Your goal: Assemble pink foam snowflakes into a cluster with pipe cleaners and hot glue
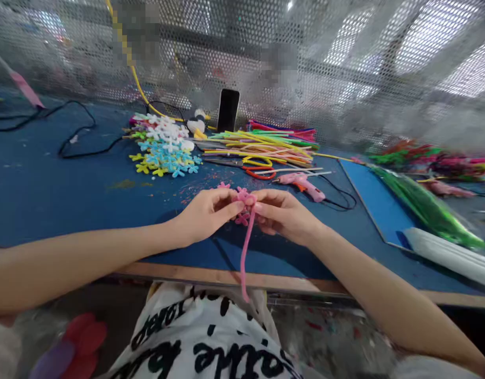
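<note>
Both hands meet over the near part of the blue table. My left hand (pixel 211 215) is closed, thumb and fingers pinching a pink pipe cleaner (pixel 246 247) where it is bent into small loops. From the other side my right hand (pixel 284 215) pinches the same looped part. The pipe cleaner's straight tail hangs down past the table edge. Small pink pipe-cleaner flowers (pixel 242 218) show around and below the fingertips; whether they are joined to the held piece I cannot tell.
Beyond my hands lie white, blue and yellow flowers (pixel 167 147), a pile of straight pipe cleaners (pixel 262 145), orange-handled scissors (pixel 260 172) and a pink glue gun (pixel 303 184). A phone (pixel 228 109) leans against the perforated metal screen (pixel 250 68). Green-wrapped bundles (pixel 427 205) lie right.
</note>
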